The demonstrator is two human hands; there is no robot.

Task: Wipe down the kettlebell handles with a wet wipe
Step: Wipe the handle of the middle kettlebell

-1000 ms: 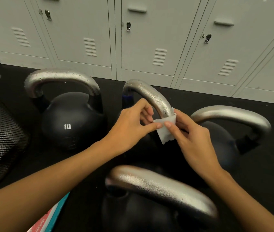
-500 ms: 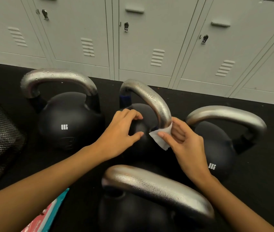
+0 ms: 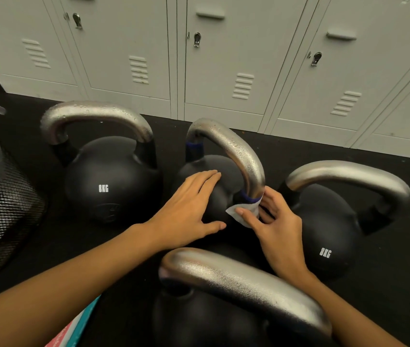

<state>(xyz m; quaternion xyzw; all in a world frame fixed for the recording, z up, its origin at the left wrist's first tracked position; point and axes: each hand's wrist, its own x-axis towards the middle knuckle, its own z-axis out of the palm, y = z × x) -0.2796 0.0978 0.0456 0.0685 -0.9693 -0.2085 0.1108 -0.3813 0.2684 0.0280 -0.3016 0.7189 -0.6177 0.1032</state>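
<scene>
White and damp-looking, a small folded wet wipe (image 3: 245, 213) is pinched between the thumb and fingers of the right hand (image 3: 277, 227) and is pressed around the near foot of a silver, droplet-speckled steel handle (image 3: 234, 152), just where a blue band meets the black neck. That handle belongs to the middle black round kettlebell (image 3: 217, 194), which is set on dark rubber flooring (image 3: 399, 246). The left hand (image 3: 188, 211) is laid flat on the ball of this kettlebell, with its fingers spread and loose, gripping nothing.

Three more black kettlebells with silver handles are grouped around it. A left kettlebell marked "8KG" (image 3: 110, 181) is stood just beside the middle one, with water beads seen along its arched handle (image 3: 93, 116). A right kettlebell, also marked "8KG" (image 3: 324, 236), is partly covered by the right hand and wrist. The nearest kettlebell (image 3: 199, 321) is placed at the bottom of the view, and its broad handle (image 3: 244, 284) is crossed between the two forearms.

At the left edge, a black wire-mesh basket (image 3: 3, 209) is seen, and a teal and pink packet (image 3: 73, 331) is partly hidden under the left forearm. Pale grey metal lockers (image 3: 224, 58) with small latches and vent slots are lined along the back of the floor.
</scene>
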